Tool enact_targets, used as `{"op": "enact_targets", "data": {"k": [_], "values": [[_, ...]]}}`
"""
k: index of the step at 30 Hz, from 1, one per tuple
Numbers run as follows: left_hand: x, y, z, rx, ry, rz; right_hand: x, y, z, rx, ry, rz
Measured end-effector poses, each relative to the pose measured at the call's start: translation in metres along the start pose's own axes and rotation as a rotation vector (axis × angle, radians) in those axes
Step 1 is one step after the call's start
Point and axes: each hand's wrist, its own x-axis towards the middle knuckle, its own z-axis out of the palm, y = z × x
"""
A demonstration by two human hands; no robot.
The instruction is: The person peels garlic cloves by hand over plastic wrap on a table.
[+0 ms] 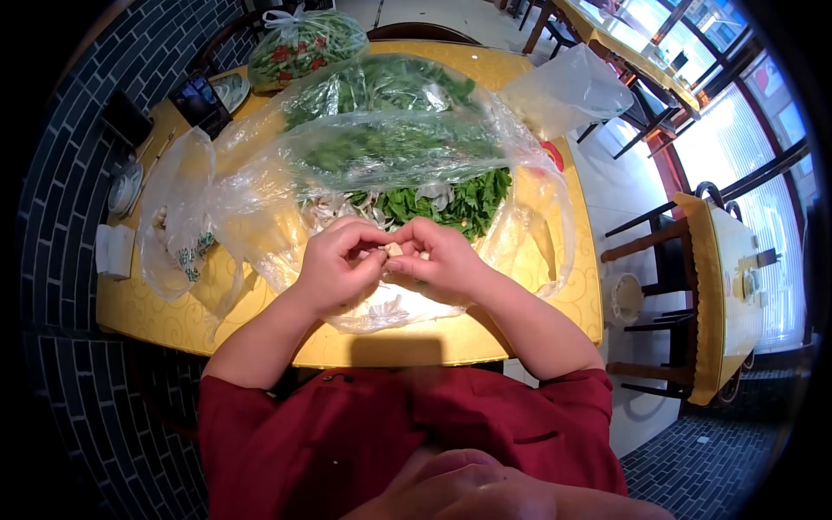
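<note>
My left hand [340, 264] and my right hand [444, 262] meet over the near part of the table, both with fingers pinched. Between their fingertips is a small pale garlic clove [393, 250]. Another pale piece shows partly under my right fingers. Papery garlic skins [386, 310] lie on the clear plastic just below my hands. Right behind my hands, a large clear plastic bag [286, 186] lies open, with leafy greens [446, 206] spilling from its mouth. More pale skins sit at the left of the greens.
A smaller clear bag [178, 234] with pale bulbs lies at left, near a tissue pack [114, 251]. Behind stand a tied bag of green and red vegetables [308, 48] and a propped phone [199, 102]. Another clear bag [568, 91] is at back right. A bin [622, 299] stands on the floor.
</note>
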Motion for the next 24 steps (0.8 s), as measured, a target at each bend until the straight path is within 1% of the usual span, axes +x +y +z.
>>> {"op": "enact_targets", "data": {"k": [3, 6, 12, 15, 16, 17, 19, 21, 22, 23, 24], "values": [[0.001, -0.007, 0.002, -0.023, 0.041, -0.006, -0.001, -0.002, 0.0, -0.035, 0.001, -0.033], [0.0, -0.007, 0.003, -0.065, 0.051, -0.075, 0.0, -0.001, -0.001, -0.074, 0.003, -0.053], [0.0, -0.007, 0.002, -0.071, 0.049, -0.188, -0.001, -0.004, 0.0, -0.162, -0.008, -0.025], [0.0, -0.001, 0.0, -0.05, 0.076, -0.234, -0.002, -0.009, 0.0, -0.148, -0.007, -0.02], [0.0, -0.005, 0.0, -0.015, 0.109, -0.214, -0.003, -0.008, 0.001, -0.106, 0.033, -0.046], [0.0, -0.009, -0.003, 0.042, 0.08, -0.226, -0.004, -0.009, -0.001, -0.084, 0.032, -0.059], [0.003, -0.012, -0.005, 0.096, 0.178, -0.221, -0.004, -0.008, -0.004, -0.029, 0.024, -0.057], [0.006, -0.015, -0.009, 0.08, 0.213, -0.25, -0.003, -0.006, -0.001, 0.135, 0.043, -0.046], [0.007, -0.016, -0.01, 0.074, 0.232, -0.258, -0.003, -0.009, -0.003, 0.157, 0.016, 0.01], [0.008, -0.017, -0.009, 0.031, 0.239, -0.209, -0.003, -0.011, -0.004, 0.175, -0.008, 0.062], [0.008, -0.018, -0.007, -0.014, 0.246, -0.158, -0.002, -0.011, -0.003, 0.204, 0.012, 0.043]]}}
